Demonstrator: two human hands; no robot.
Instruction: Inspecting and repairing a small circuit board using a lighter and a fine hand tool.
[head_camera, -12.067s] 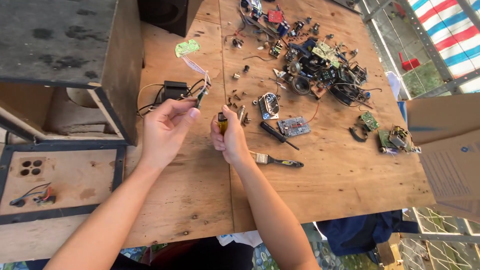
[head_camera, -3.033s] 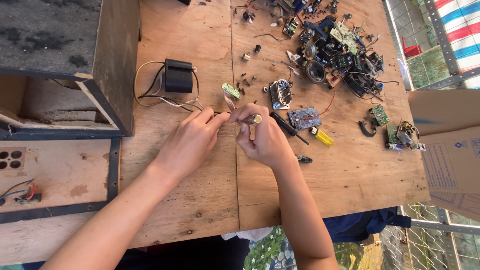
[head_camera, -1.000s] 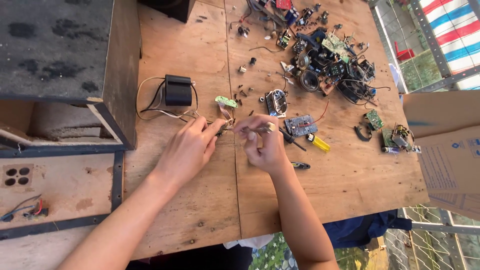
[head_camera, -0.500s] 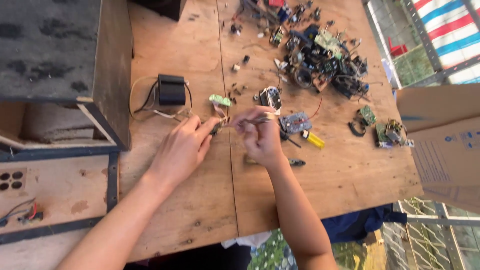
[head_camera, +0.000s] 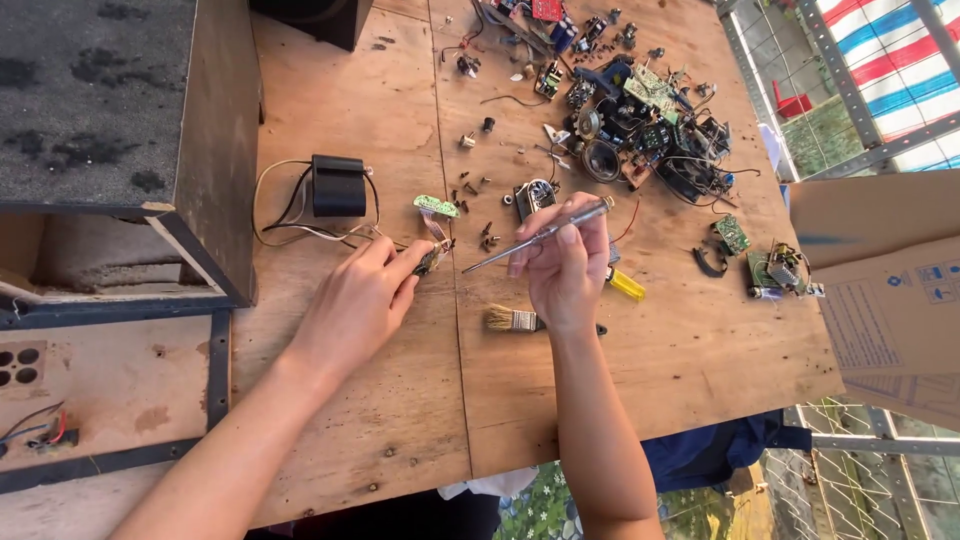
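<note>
The left hand (head_camera: 352, 305) pinches a small part (head_camera: 430, 261), mostly hidden by its fingertips. The right hand (head_camera: 562, 262) grips a slim metal tool (head_camera: 535, 236), covering a paintbrush's (head_camera: 510, 319) handle.

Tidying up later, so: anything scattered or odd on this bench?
Yes. Small screws lie loose on the wooden table, a tangled heap of circuit boards and wires fills the far side, and a paintbrush lies by the right hand.

Daylight falls on a plywood desk (head_camera: 380, 420), with a dark speaker cabinet (head_camera: 95, 100) at its left, a cardboard box (head_camera: 890, 280) at its right, and a wire fence (head_camera: 790, 70) beyond.
</note>
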